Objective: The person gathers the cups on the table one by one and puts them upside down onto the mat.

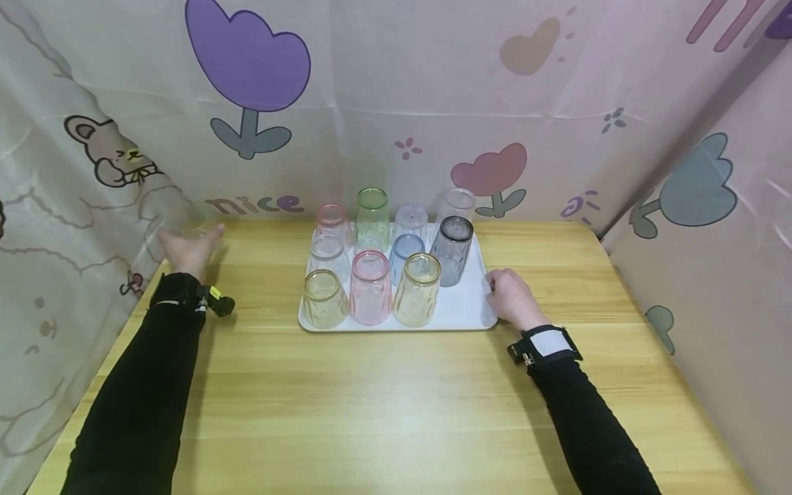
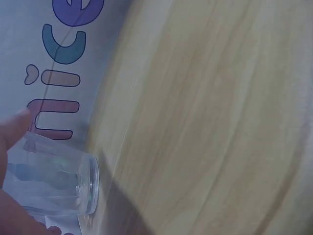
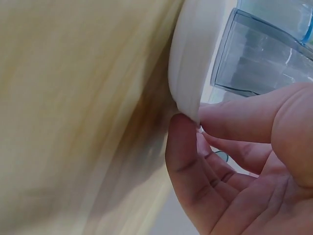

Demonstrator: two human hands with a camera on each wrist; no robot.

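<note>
At the back left corner of the table, my left hand [image 1: 188, 251] holds a clear glass [image 2: 51, 178], thumb on one side and fingers on the other. In the left wrist view the thick end of this glass is toward the tabletop; in the head view it is only faintly visible. Further right stands a white tray [image 1: 460, 309] carrying several glasses, among them a pink glass [image 1: 371, 289], a yellow glass [image 1: 417, 292], a grey glass [image 1: 452, 251] and a green glass [image 1: 372, 216]. My right hand [image 1: 513, 299] pinches the tray's right edge between thumb and fingers.
The wooden table [image 1: 371, 412] runs back to a printed curtain [image 1: 383, 82], which also hangs along both sides. The tray stands near the table's back edge. A blue glass [image 1: 405, 258] sits amid the others.
</note>
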